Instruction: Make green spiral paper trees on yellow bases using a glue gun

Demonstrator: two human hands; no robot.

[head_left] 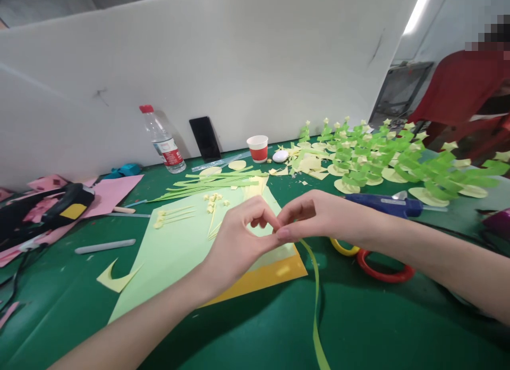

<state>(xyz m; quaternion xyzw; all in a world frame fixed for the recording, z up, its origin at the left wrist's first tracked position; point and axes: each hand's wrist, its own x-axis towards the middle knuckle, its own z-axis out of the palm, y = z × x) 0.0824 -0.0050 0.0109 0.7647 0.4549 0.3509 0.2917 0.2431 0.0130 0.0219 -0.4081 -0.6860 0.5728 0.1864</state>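
Observation:
My left hand (239, 237) and my right hand (314, 216) meet fingertip to fingertip above a light green paper sheet (175, 253). Both pinch the top end of a long green paper strip (316, 306), which hangs down from the fingers toward the near edge of the green table (358, 327). The fingers of both hands are closed on the strip. Under the green sheet lies an orange sheet (271, 277). Behind my right wrist lie a blue glue gun (382, 204) and scissors with yellow and red handles (378, 266).
Several finished green-and-yellow paper trees (398, 157) crowd the back right. Cut green strips (215, 181), a water bottle (163, 142), a dark phone (205, 138), a red paper cup (258, 148) and pink paper (103, 195) line the white back wall. A person in red (462, 94) sits at far right.

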